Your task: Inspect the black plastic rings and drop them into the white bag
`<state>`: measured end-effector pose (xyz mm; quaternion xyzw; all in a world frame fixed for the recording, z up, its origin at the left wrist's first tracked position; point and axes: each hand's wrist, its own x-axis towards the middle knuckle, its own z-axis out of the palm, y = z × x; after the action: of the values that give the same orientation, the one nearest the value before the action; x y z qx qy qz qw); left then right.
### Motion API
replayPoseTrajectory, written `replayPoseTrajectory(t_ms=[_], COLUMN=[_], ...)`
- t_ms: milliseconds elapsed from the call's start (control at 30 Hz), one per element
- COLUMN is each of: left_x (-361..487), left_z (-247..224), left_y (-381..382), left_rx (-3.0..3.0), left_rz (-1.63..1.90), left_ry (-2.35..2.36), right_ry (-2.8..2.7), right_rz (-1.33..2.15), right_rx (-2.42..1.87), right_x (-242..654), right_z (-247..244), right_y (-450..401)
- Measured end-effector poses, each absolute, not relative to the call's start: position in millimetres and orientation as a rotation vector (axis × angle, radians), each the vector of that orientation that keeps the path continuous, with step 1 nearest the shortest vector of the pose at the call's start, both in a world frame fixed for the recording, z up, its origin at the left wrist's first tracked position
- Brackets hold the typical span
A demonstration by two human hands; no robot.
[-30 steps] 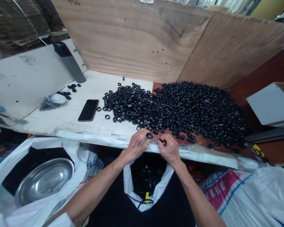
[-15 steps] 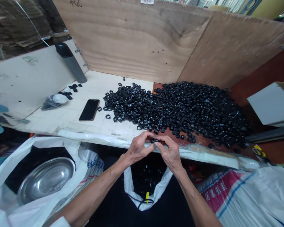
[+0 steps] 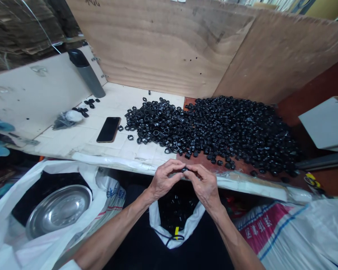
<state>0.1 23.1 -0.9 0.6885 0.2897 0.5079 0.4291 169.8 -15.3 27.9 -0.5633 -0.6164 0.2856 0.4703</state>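
Between my fingertips, just in front of the table edge, is a small black plastic part (image 3: 184, 169), mostly covered by the fingers. My left hand (image 3: 166, 179) pinches it from the left with thumb and forefinger. From the right, my right hand (image 3: 205, 183) grips the same part, its fingers closed. Below both hands hangs an open white bag (image 3: 155, 221) with black parts inside. Beyond the hands lies a pile of black ring-shaped nuts (image 3: 157, 122), which merges on the right into a heap of darker black parts (image 3: 242, 129).
A phone (image 3: 108, 129), a grey bottle (image 3: 87, 73) and a small plastic bag (image 3: 67, 118) are on the table's left. Plywood boards (image 3: 163, 48) wall the back. A white sack holds a metal bowl (image 3: 60, 210) at lower left; another sack (image 3: 293, 228) is at lower right.
Both hands stay together at the table edge, still pinching the small black part, with the fingers slightly shifted. The whole view has moved a little.
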Motion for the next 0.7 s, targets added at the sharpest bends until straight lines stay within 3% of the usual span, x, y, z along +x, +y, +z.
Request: replayPoseTrajectory(t_ms=[500, 700], left_x=[-2.9, 4.5], left_z=[-9.2, -10.7], left_y=[16.4, 10.7], left_rx=[1.43, 1.597], left_rz=[1.133, 1.274], left_ry=[0.778, 0.773], right_ry=[-1.671, -1.533], right_rz=[0.622, 0.662], right_rx=[-1.225, -1.513], right_x=[171.7, 166.3], right_z=[24.3, 20.6], right_y=[-21.3, -27.7])
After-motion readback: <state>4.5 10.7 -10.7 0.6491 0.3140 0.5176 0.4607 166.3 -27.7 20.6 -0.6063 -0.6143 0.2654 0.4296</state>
